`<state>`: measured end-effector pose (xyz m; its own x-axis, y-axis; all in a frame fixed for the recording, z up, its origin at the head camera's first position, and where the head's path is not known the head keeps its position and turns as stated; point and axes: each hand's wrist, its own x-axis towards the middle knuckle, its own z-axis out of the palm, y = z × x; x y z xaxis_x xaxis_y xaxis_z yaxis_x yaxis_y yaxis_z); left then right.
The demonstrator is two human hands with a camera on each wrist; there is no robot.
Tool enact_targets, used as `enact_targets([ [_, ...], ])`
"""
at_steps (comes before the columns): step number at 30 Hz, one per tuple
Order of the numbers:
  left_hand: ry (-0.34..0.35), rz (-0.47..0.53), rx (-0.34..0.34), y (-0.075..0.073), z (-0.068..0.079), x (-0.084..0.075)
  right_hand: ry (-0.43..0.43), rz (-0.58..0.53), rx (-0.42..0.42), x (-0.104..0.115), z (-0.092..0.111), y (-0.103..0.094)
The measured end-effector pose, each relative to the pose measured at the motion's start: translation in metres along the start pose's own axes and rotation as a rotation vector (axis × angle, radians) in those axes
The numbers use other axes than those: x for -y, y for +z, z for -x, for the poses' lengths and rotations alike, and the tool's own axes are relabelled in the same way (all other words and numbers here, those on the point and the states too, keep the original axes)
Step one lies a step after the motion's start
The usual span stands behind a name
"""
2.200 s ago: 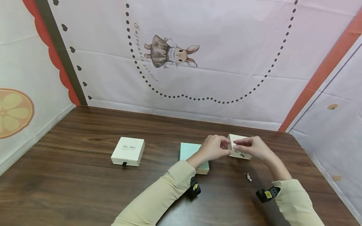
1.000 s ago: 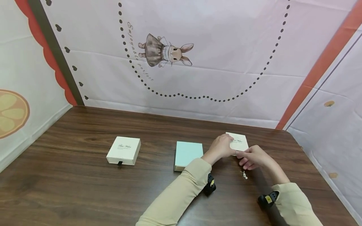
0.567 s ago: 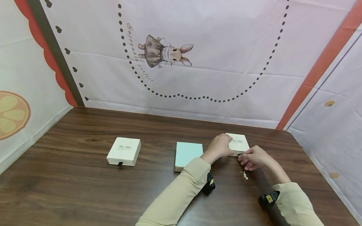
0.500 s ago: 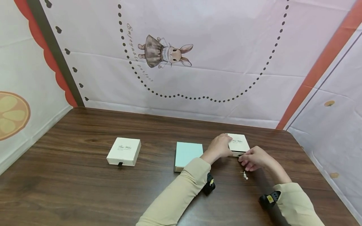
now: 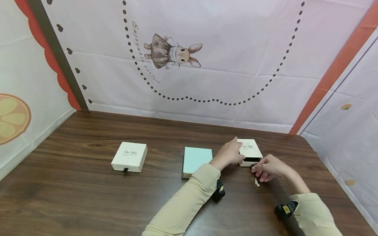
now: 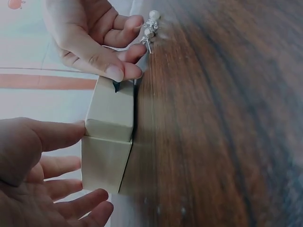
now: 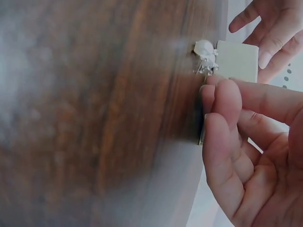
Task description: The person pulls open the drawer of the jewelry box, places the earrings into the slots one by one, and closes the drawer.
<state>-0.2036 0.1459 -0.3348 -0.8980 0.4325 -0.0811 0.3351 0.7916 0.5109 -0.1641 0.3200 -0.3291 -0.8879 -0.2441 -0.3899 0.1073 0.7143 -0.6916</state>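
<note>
A cream slide-out gift box [image 5: 250, 149] with dark lettering lies at the back right of the table. My left hand [image 5: 228, 153] holds its sleeve at the left side, thumb near the front corner and fingers spread behind. The drawer [image 6: 110, 106] sticks partly out of the sleeve, showing a dark interior in the head view. With thumb and index finger, my right hand [image 5: 270, 167] pinches the black ribbon tab [image 6: 116, 87] at the drawer's front. Right below that hand lie pearl earrings [image 5: 256, 182] with small sparkling stones, also seen in the right wrist view.
A light-blue box [image 5: 196, 160] stands on the brown wooden table [image 5: 88, 190], left of my left forearm. Farther left is another cream lettered box [image 5: 129, 156] with a black tab. A printed cloth [image 5: 230, 65] hangs behind the table.
The cream box, first tilted up between both hands, was laid flat, lettering up. My right hand then took the ribbon tab and drew the drawer partly out toward me while the left stayed on the sleeve.
</note>
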Motion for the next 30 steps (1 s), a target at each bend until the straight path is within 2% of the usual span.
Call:
enact_targets([
  [18, -0.012, -0.065, 0.041, -0.002, 0.002, -0.001, 0.005, 0.063, -0.022, 0.005, 0.009, 0.008],
  [30, -0.019, -0.050, 0.042, -0.001, 0.001, 0.001, -0.026, 0.064, 0.025, 0.001, 0.016, 0.009],
])
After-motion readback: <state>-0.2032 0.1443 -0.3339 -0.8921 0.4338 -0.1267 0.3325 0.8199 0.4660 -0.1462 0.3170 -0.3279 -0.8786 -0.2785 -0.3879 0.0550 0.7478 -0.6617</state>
